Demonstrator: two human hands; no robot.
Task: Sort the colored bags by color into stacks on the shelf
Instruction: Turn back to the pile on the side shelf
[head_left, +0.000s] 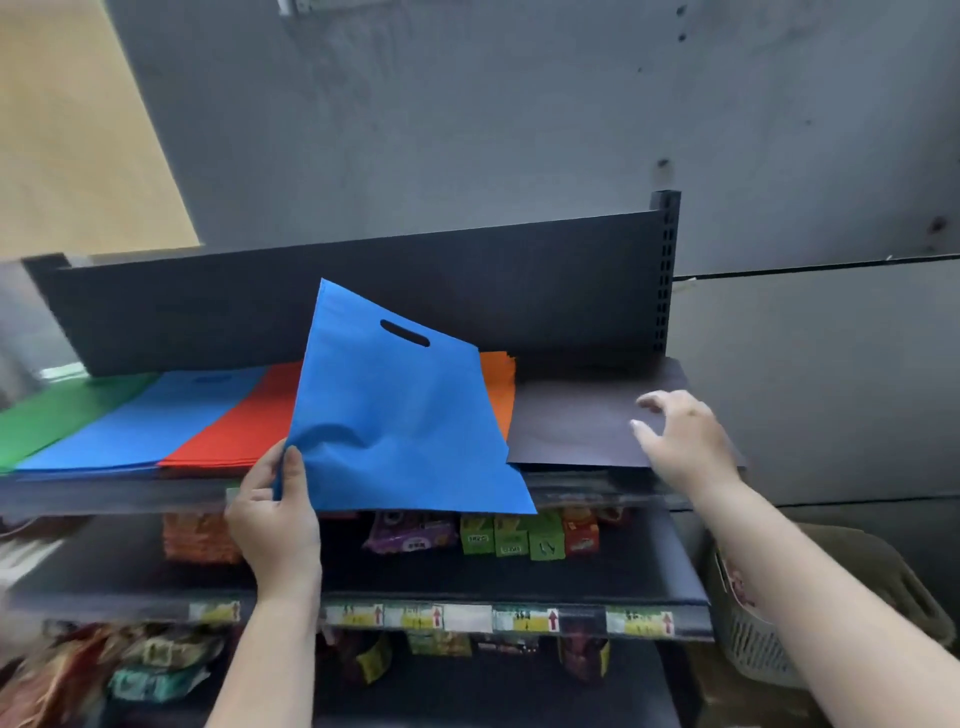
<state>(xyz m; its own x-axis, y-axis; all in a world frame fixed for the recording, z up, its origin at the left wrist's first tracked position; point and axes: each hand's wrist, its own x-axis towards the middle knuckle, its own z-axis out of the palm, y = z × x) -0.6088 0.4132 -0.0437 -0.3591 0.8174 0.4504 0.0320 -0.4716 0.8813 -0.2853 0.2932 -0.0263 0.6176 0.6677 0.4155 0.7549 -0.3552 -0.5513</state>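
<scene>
On top shelf (363, 493) — five stacks; left hand (272, 512) pinches one blue bag (400, 415), right hand (680, 441) spread open.

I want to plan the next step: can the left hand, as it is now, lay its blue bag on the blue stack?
Probably yes: the left hand grips the blue bag, and the blue stack lies uncovered nearby.

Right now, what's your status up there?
Left hand pinches loose blue bag. Right hand open over dark bag. Blue stack left; red stack between.
</scene>
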